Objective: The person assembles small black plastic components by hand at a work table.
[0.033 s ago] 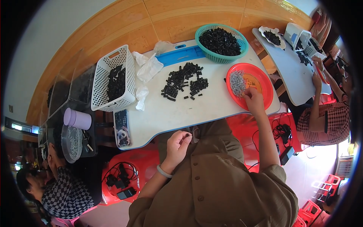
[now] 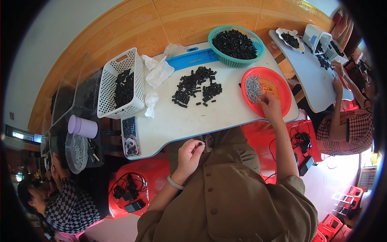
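My left hand [image 2: 191,152] is raised just in front of the white table's [image 2: 177,121] near edge and pinches a small black piece [image 2: 198,144] between thumb and fingertips. My right hand [image 2: 270,107] reaches into the red plate [image 2: 282,90], its fingertips at a heap of small grey metal pieces [image 2: 253,86]. Whether it grips one is hidden by the curled fingers. A loose pile of small black pieces [image 2: 197,86] lies in the middle of the table, between the two hands.
A teal basket [image 2: 236,42] of black pieces stands at the far edge, a white basket [image 2: 121,84] at the left. Crumpled tissue [image 2: 159,72], a blue tray [image 2: 191,58] and a phone [image 2: 130,137] lie nearby. Other people sit at the right [image 2: 346,125] and lower left [image 2: 64,209].
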### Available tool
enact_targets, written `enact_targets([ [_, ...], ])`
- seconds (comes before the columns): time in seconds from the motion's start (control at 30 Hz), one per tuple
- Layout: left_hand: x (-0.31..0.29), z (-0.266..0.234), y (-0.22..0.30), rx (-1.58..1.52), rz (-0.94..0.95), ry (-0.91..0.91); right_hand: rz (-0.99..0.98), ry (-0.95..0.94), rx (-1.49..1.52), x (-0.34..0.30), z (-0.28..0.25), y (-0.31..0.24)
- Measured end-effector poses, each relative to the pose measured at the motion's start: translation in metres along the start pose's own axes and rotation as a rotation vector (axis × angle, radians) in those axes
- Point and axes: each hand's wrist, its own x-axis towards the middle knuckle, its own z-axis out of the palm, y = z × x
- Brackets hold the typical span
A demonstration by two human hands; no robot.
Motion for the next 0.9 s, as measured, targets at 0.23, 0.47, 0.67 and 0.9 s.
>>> enact_targets([
  [0.23, 0.001, 0.001, 0.001, -0.009, -0.011, -0.003, -0.042, 0.035, 0.232, 0.002, 0.009, -0.002],
  [0.47, 0.000, 0.002, -0.004, -0.011, 0.025, 0.000, 0.058, -0.050, 0.491, 0.003, 0.009, 0.002],
  [0.67, 0.004, 0.001, 0.003, -0.022, -0.013, 0.001, 0.178, -0.016, 0.768, 0.006, 0.003, -0.019],
  [0.9, 0.005, 0.004, -0.003, -0.020, -0.008, -0.027, 0.165, 0.011, 0.764, 0.011, 0.003, -0.012],
])
